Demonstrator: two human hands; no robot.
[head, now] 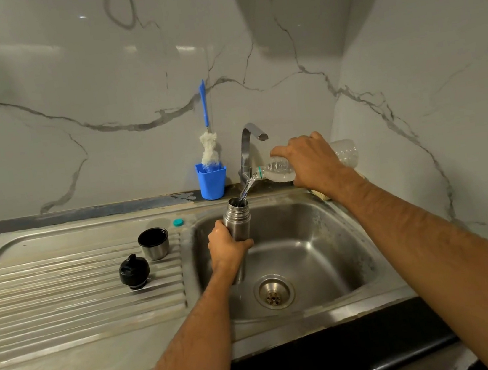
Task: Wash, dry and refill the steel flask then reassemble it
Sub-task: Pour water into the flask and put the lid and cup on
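Head cam: left hand point(227, 247) gripping steel flask point(237, 220) over sink point(319, 221), right hand point(311, 160) wrapped round plastic bottle point(279, 170), pouring water in.

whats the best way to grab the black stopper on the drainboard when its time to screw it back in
Take the black stopper from above, fingers round its wide domed body. It stands upright on the ribbed drainboard with the narrower threaded end down, so the broad top is the free part. Come from the near or left side: the steel cup stands close behind it to the right.

No text, label, brand or number can be read on anything at the sink.
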